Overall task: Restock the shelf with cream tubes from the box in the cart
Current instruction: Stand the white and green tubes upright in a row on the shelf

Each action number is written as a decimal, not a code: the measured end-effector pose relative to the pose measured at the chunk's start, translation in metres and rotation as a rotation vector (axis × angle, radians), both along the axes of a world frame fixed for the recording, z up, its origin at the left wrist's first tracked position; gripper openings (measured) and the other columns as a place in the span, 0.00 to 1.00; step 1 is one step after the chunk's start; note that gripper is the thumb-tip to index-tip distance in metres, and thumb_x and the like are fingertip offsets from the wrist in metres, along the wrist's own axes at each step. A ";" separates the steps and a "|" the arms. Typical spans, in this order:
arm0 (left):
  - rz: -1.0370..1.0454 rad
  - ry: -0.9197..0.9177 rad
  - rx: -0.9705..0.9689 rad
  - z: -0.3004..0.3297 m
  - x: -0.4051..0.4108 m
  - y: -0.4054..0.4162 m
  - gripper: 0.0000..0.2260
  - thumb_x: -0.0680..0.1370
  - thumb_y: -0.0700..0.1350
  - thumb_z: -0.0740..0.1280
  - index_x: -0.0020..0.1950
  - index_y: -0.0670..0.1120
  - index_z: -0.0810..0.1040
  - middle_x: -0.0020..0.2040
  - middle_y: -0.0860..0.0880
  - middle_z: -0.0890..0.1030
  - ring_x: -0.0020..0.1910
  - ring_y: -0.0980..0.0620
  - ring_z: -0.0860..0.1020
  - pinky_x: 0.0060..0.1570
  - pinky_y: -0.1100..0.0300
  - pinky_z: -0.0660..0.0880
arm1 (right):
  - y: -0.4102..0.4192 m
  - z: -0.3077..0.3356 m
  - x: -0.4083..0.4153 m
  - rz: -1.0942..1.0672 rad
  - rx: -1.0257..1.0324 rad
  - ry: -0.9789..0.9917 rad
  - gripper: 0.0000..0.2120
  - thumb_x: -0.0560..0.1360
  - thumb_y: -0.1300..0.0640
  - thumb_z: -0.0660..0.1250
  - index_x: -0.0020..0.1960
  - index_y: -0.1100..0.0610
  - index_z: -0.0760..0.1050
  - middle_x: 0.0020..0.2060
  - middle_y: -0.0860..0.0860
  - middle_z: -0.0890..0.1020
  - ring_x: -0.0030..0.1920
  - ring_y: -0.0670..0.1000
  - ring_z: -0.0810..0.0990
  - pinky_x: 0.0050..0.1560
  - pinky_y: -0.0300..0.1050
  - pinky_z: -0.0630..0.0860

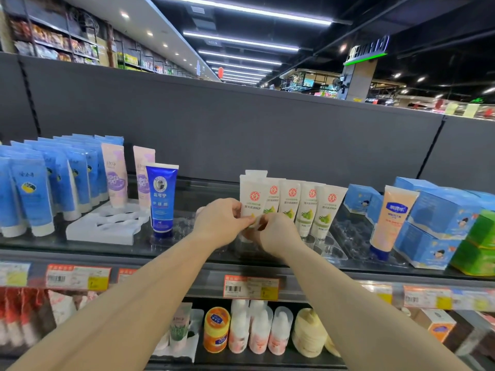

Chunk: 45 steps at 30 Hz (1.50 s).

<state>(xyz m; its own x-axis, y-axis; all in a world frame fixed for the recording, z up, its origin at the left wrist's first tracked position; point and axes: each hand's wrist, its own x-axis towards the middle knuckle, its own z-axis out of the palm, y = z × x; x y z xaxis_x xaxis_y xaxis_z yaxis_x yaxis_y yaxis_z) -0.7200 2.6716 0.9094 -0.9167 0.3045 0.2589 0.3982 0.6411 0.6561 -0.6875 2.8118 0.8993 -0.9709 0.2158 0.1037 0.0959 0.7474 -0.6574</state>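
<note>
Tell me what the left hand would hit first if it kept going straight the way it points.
The left hand points toward the back of the shelf and already grips the leftmost white cream tube. Going on, it would likely push that tube into the white tube behind it; depth is unclear.

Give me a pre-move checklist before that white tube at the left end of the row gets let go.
1. Left hand pinches the leftmost white tube: ok.
2. Right hand holds its lower end: ok.
3. Tube upright, in line with the white tube row: ok.
4. Cap seated in the clear tray: cannot tell, hands hide it.
5. Room left of it, before the dark blue tube: ok.
</note>
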 end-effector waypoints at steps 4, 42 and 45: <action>-0.016 -0.045 0.063 -0.001 0.000 -0.001 0.11 0.75 0.54 0.70 0.56 0.53 0.79 0.58 0.55 0.82 0.54 0.56 0.80 0.56 0.49 0.78 | 0.000 0.003 0.007 0.030 -0.023 0.031 0.07 0.75 0.50 0.71 0.49 0.52 0.77 0.45 0.45 0.80 0.45 0.47 0.77 0.44 0.42 0.75; 0.721 -0.189 -0.710 -0.136 0.321 -0.676 0.26 0.81 0.61 0.51 0.78 0.56 0.55 0.80 0.53 0.53 0.78 0.46 0.50 0.75 0.43 0.48 | -0.652 -0.143 0.193 0.812 0.533 -0.022 0.29 0.79 0.37 0.52 0.76 0.49 0.59 0.77 0.53 0.59 0.77 0.57 0.52 0.75 0.57 0.50; 0.738 -0.221 -0.701 -0.152 0.315 -0.716 0.27 0.81 0.62 0.51 0.78 0.55 0.56 0.80 0.52 0.53 0.78 0.45 0.51 0.75 0.43 0.48 | -0.690 -0.157 0.184 0.841 0.521 -0.058 0.29 0.80 0.38 0.52 0.77 0.48 0.59 0.77 0.54 0.58 0.77 0.57 0.51 0.75 0.56 0.47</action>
